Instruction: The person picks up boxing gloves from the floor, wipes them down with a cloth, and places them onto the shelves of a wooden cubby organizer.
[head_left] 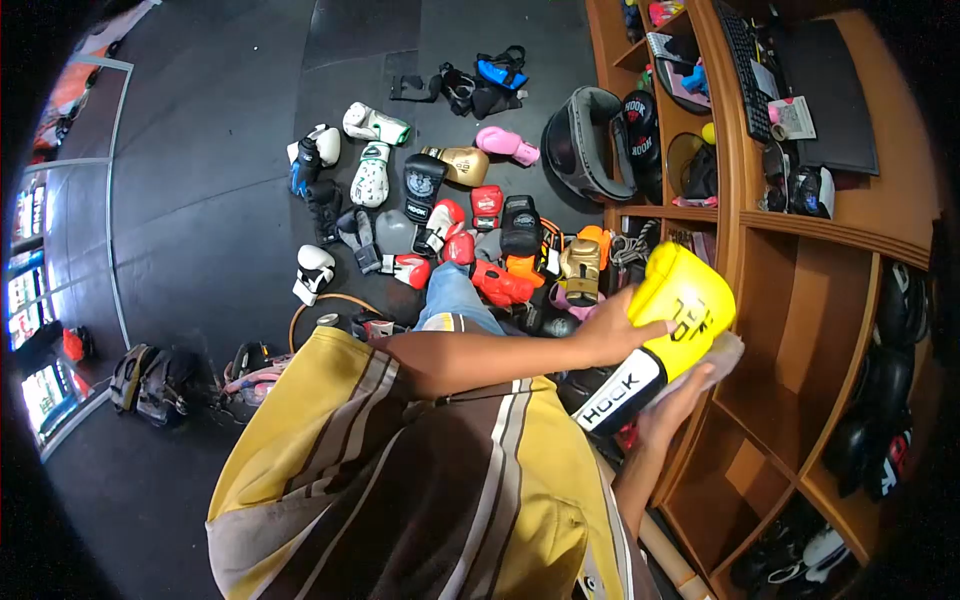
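A yellow boxing glove (688,300) with a black and white cuff marked HOOK is held up at the right, in front of the wooden shelves. My left hand (612,332) grips it from the near left side, thumb lying across the yellow padding. Below and behind the glove, my right hand (678,402) is closed around a pale greyish cloth (722,358), which touches the glove's underside. The glove hides part of the cloth and some of my right fingers.
Many boxing gloves in several colours, among them a white glove (370,175) and a pink glove (508,145), lie on the dark floor (210,120). A wooden shelf unit (790,300) stands right, beside a black bin-like container (575,140). A backpack (150,385) lies left.
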